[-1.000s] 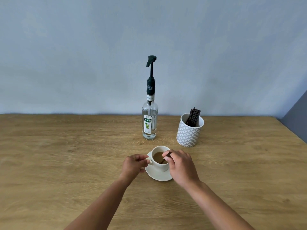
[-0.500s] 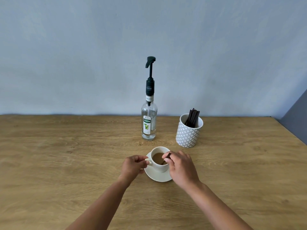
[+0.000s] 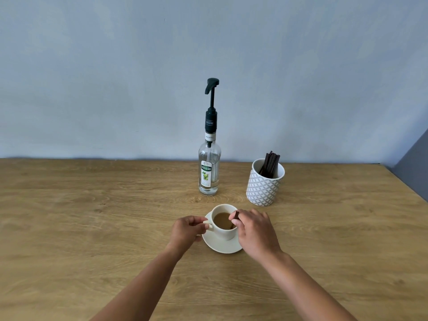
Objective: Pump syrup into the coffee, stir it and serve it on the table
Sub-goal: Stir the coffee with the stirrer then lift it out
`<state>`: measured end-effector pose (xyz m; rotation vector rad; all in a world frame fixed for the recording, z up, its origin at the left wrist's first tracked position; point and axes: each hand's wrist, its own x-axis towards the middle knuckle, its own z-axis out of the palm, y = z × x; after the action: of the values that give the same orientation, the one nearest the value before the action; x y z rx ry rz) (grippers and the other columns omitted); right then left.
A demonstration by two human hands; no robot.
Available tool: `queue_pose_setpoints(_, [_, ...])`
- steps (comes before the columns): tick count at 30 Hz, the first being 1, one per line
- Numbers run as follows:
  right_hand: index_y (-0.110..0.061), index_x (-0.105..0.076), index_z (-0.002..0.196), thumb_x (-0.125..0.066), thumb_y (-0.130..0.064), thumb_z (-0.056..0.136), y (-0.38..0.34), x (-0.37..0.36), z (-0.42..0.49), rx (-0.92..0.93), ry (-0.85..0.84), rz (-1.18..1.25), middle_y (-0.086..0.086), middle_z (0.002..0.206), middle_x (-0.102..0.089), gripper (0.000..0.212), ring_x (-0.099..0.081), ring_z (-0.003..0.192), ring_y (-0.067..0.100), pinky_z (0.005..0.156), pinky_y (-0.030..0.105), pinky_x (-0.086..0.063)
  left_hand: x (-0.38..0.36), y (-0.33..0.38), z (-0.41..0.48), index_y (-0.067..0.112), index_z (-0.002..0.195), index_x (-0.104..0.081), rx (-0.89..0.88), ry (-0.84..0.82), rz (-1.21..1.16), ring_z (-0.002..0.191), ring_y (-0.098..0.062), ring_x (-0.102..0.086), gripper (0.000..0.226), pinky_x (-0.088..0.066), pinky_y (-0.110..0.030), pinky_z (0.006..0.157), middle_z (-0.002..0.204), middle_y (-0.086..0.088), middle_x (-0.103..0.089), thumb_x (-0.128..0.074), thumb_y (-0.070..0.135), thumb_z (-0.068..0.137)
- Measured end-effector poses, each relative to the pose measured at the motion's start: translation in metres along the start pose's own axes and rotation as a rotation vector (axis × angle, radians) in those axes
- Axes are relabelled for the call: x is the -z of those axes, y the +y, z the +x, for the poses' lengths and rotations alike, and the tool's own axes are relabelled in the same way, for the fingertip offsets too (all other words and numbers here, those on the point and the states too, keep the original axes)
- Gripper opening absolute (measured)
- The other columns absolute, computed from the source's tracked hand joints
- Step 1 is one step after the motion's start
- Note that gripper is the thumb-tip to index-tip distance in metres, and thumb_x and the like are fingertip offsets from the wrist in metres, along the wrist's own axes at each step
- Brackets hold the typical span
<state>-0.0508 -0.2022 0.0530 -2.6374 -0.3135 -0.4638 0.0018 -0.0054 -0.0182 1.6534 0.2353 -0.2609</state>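
Note:
A white coffee cup (image 3: 225, 232) full of light brown coffee stands on a white saucer (image 3: 220, 247) near the middle of the wooden table (image 3: 92, 228). My left hand (image 3: 187, 230) pinches the cup's handle on the left side. My right hand (image 3: 256, 230) holds a dark stir stick (image 3: 235, 215) whose lower end dips into the coffee at the cup's right rim. Behind the cup stands a clear syrup bottle (image 3: 208, 170) with a black pump top, its spout pointing left.
A white patterned holder (image 3: 265, 188) with several dark stir sticks stands right of the bottle. A blue-grey wall runs along the table's far edge. The table's right edge slants away at the far right.
The stir stick has shifted slightly within the cup in my right hand. My left hand stays on the handle. The view has drifted a little.

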Motion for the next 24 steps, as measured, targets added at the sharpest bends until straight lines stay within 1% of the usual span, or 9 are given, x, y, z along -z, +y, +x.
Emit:
queue_pose_setpoints(2, [-0.021, -0.068, 0.098, -0.059, -0.014, 0.091, -0.001, -0.003, 0.002, -0.018, -0.006, 0.048, -0.01, 0.091, -0.071, 0.013, -0.059, 0.088, 0.016, 0.083, 0.035, -0.04, 0.0, 0.0, 0.001, 0.012, 0.095, -0.077, 0.004, -0.003, 0.001, 0.078, -0.016, -0.069, 0.015, -0.058, -0.031, 0.068, 0.087, -0.005, -0.077, -0.079, 0.009, 0.08])
queue_pose_setpoints(5, [-0.024, -0.07, 0.1, -0.06, -0.016, 0.092, 0.0, -0.007, 0.006, -0.049, 0.009, 0.093, -0.011, 0.091, -0.07, 0.015, -0.059, 0.088, 0.015, 0.082, 0.032, -0.038, 0.0, 0.0, 0.001, 0.011, 0.096, -0.077, 0.004, -0.004, 0.016, 0.078, -0.015, -0.069, 0.016, -0.058, -0.03, 0.068, 0.088, -0.005, -0.077, -0.079, 0.01, 0.08])
queue_pose_setpoints(9, [-0.026, -0.07, 0.101, -0.061, -0.019, 0.092, 0.005, -0.008, 0.008, -0.067, -0.013, 0.045, -0.01, 0.09, -0.071, 0.015, -0.059, 0.088, 0.015, 0.082, 0.032, -0.037, 0.001, 0.0, 0.0, 0.01, 0.097, -0.077, 0.003, -0.008, 0.017, 0.079, -0.016, -0.069, 0.017, -0.057, -0.029, 0.066, 0.088, -0.006, -0.077, -0.078, 0.009, 0.081])
queue_pose_setpoints(12, [-0.025, -0.07, 0.098, -0.063, -0.016, 0.09, 0.01, -0.005, 0.006, -0.068, -0.003, -0.004, -0.009, 0.084, -0.071, 0.014, -0.061, 0.084, 0.017, 0.078, 0.032, -0.037, 0.001, 0.0, 0.0, 0.012, 0.096, -0.078, 0.0, -0.003, 0.021, 0.079, -0.015, -0.069, 0.016, -0.058, -0.032, 0.07, 0.088, -0.007, -0.078, -0.079, 0.01, 0.08])
queue_pose_setpoints(15, [-0.023, -0.068, 0.098, -0.062, -0.013, 0.09, 0.012, -0.003, 0.003, -0.056, -0.002, -0.016, -0.009, 0.084, -0.07, 0.014, -0.061, 0.083, 0.017, 0.078, 0.033, -0.038, 0.001, -0.001, 0.001, 0.014, 0.095, -0.078, 0.005, -0.004, 0.02, 0.079, -0.014, -0.07, 0.015, -0.059, -0.03, 0.069, 0.086, -0.004, -0.078, -0.079, 0.011, 0.08])
queue_pose_setpoints(19, [-0.024, -0.067, 0.098, -0.059, -0.015, 0.091, 0.01, -0.003, 0.002, -0.053, 0.005, 0.051, -0.01, 0.086, -0.068, 0.014, -0.059, 0.084, 0.015, 0.079, 0.03, -0.034, 0.001, -0.001, 0.001, 0.015, 0.095, -0.078, 0.005, -0.003, 0.025, 0.079, -0.013, -0.07, 0.015, -0.058, -0.025, 0.064, 0.086, -0.003, -0.079, -0.079, 0.011, 0.08])
queue_pose_setpoints(21, [-0.026, -0.067, 0.098, -0.059, -0.017, 0.091, 0.008, -0.005, 0.005, -0.055, 0.009, 0.084, -0.01, 0.087, -0.069, 0.014, -0.058, 0.083, 0.014, 0.079, 0.029, -0.033, 0.001, 0.0, 0.001, 0.015, 0.094, -0.078, 0.004, -0.001, 0.027, 0.078, -0.013, -0.07, 0.014, -0.058, -0.026, 0.064, 0.085, -0.003, -0.079, -0.079, 0.011, 0.08])
queue_pose_setpoints(24, [-0.029, -0.068, 0.099, -0.06, -0.021, 0.092, 0.007, -0.009, 0.008, -0.065, -0.007, 0.101, -0.01, 0.089, -0.07, 0.014, -0.059, 0.085, 0.014, 0.081, 0.031, -0.036, 0.001, 0.001, 0.0, 0.014, 0.095, -0.077, 0.007, -0.007, 0.024, 0.078, -0.014, -0.07, 0.015, -0.058, -0.029, 0.067, 0.086, -0.004, -0.078, -0.079, 0.011, 0.08])
